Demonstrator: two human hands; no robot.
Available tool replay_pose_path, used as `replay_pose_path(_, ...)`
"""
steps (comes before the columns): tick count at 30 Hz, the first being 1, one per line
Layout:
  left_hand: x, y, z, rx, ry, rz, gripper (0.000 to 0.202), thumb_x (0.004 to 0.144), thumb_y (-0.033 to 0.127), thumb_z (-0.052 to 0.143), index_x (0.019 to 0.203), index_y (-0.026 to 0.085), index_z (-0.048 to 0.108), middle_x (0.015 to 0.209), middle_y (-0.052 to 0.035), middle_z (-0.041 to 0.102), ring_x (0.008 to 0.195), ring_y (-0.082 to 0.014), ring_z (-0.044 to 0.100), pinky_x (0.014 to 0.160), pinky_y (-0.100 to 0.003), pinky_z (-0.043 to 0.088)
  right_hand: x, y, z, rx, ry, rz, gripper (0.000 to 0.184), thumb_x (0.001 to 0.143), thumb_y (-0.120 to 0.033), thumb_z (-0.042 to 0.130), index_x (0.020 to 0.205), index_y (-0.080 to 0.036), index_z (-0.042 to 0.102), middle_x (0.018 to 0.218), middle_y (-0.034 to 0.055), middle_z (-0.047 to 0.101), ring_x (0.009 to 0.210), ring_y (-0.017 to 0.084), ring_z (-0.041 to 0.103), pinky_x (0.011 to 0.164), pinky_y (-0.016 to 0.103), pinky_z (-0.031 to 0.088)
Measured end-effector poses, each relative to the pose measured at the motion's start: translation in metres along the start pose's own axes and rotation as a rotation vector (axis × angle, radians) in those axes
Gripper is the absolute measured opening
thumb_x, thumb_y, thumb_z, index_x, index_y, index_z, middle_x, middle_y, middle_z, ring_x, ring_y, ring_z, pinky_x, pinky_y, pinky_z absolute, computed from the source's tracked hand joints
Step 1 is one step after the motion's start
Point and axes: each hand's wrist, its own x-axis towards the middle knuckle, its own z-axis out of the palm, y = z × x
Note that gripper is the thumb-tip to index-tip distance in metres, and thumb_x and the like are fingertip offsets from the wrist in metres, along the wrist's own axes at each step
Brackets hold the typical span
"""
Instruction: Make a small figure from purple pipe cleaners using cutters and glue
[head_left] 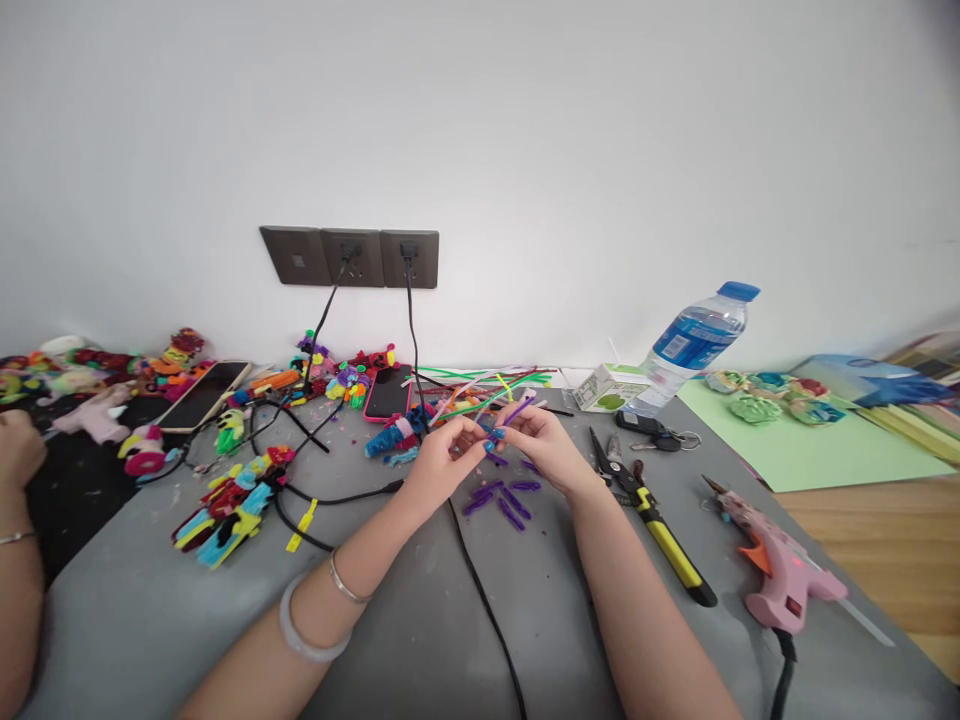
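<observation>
Both hands meet above the middle of the grey table. My left hand (451, 447) is closed in a pinch on a purple pipe cleaner (517, 408). My right hand (546, 446) grips the same pipe cleaner, whose free end sticks up past the fingers. Where the fingertips meet, the held part is mostly hidden. Just below the hands lie several short folded purple pipe cleaner pieces (513, 508). Behind the hands a bundle of long coloured pipe cleaners (480, 385) lies near the wall.
Pliers with yellow handles (660, 530), keys (660, 434) and a pink glue gun (787, 570) lie right. A water bottle (694, 345) leans beside a drink carton (611, 388). Black cables (480, 590) cross the table. Left are phones (206, 395), pipe cleaner figures (232, 505) and another person's hand (19, 450).
</observation>
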Motion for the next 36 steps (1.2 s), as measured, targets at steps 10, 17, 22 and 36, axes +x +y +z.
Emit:
replay_pose_path(10, 0.005, -0.008, -0.005, -0.111, 0.041, -0.042, 0.019, 0.073, 0.03, 0.072, 0.085, 0.015, 0.07, 0.072, -0.0026, 0.063, 0.064, -0.0138, 0.056, 0.059, -0.025, 0.046, 0.002, 0.005, -0.004, -0.011, 0.03, -0.042, 0.026, 0.073, -0.043, 0.079, 0.084, -0.021, 0.071, 0.082, 0.0019, 0.07, 0.062, 0.014, 0.062, 0.066, 0.031, 0.053)
replay_pose_path(17, 0.005, -0.009, -0.004, -0.142, 0.035, -0.106, 0.023, 0.071, 0.033, 0.075, 0.084, 0.014, 0.069, 0.067, -0.0005, 0.061, 0.058, -0.0123, 0.056, 0.058, -0.025, 0.047, 0.003, 0.005, -0.003, 0.008, 0.032, -0.058, 0.024, 0.075, -0.041, 0.078, 0.083, -0.021, 0.068, 0.079, 0.0011, 0.067, 0.066, 0.014, 0.059, 0.064, 0.029, 0.052)
replay_pose_path(22, 0.007, -0.008, -0.005, -0.234, 0.077, -0.167, 0.031, 0.068, 0.037, 0.078, 0.086, 0.014, 0.068, 0.07, -0.0011, 0.063, 0.057, -0.0111, 0.055, 0.057, -0.025, 0.048, 0.003, 0.004, -0.004, 0.031, 0.031, -0.043, 0.025, 0.077, -0.04, 0.076, 0.092, -0.022, 0.068, 0.086, 0.0021, 0.067, 0.071, 0.014, 0.06, 0.069, 0.029, 0.052)
replay_pose_path(36, 0.009, -0.014, -0.008, -0.247, 0.071, -0.15, 0.034, 0.068, 0.04, 0.079, 0.087, 0.014, 0.066, 0.071, 0.001, 0.062, 0.057, -0.0109, 0.059, 0.06, -0.027, 0.055, 0.0, -0.002, 0.0, -0.086, -0.036, 0.019, 0.026, 0.077, -0.044, 0.074, 0.079, -0.019, 0.066, 0.075, 0.0009, 0.064, 0.07, 0.015, 0.059, 0.071, 0.029, 0.049)
